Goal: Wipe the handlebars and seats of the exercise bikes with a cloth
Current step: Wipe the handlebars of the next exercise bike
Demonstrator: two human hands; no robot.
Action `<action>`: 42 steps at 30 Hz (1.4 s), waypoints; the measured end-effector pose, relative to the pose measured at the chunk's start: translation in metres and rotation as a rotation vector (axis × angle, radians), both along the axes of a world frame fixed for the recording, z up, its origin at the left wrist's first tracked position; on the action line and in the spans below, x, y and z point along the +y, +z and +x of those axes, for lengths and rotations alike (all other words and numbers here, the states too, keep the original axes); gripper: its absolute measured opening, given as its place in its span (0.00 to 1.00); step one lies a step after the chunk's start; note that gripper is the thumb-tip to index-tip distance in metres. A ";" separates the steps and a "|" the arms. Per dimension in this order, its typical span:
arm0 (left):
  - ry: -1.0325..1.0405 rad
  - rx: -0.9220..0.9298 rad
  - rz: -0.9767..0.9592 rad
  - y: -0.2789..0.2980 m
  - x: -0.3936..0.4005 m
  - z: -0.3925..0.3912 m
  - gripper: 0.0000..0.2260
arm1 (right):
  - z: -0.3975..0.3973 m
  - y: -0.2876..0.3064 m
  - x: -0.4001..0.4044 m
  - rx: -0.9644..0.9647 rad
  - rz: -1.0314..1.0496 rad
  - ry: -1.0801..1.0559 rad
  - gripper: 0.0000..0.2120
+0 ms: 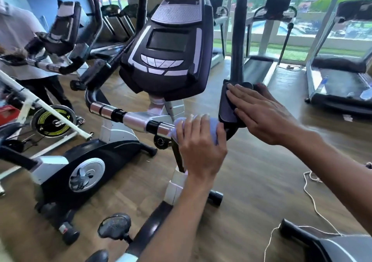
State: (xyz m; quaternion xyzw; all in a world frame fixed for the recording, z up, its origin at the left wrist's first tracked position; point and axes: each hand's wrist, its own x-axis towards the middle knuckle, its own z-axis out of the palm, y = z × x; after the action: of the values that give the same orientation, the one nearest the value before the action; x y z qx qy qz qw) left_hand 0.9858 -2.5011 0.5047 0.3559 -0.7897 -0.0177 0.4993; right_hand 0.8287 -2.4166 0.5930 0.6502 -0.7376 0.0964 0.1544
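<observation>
Wiping is under way on the handlebar [138,120] of the nearest exercise bike [112,151], at the centre of the frame. The pale cloth [182,123] is wrapped over the bar and clamped there by the curled fingers [198,121] of the left hand [201,151]. The right hand [261,112], right of centre, is laid flat with its fingers straight and together on the dark grip pad [227,108], which is touched but not gripped. The bar's long axis is seen to run from left of centre, where the chrome section [100,109] curves up, across to the pad on the right, below the console [169,46]. The unwiped chrome lies to the left of the cloth, so the next stroke is judged to be a slide leftward along that axis, and the left hand is the nearer. The seat is not in view.
</observation>
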 end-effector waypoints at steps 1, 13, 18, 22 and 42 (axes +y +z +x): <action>0.011 -0.007 -0.005 -0.001 0.003 -0.002 0.15 | 0.000 0.000 0.000 0.002 0.003 0.008 0.30; 0.080 -0.052 -0.015 0.007 0.005 -0.004 0.14 | 0.005 -0.009 0.005 -0.014 -0.029 0.035 0.30; -0.087 -0.342 0.249 0.048 -0.027 0.002 0.23 | 0.006 -0.007 -0.003 -0.006 -0.006 0.058 0.31; -0.074 -0.354 0.401 0.056 -0.029 -0.004 0.23 | 0.002 -0.002 -0.005 -0.005 0.006 0.076 0.31; -0.229 -0.008 -0.257 -0.002 -0.043 0.030 0.18 | 0.007 -0.009 0.004 -0.019 0.025 0.152 0.33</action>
State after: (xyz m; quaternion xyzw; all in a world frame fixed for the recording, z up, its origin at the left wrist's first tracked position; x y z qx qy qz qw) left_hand 1.0159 -2.5442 0.5032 0.1967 -0.8228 0.0281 0.5324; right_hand 0.8353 -2.4128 0.5843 0.7052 -0.6888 0.1046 0.1314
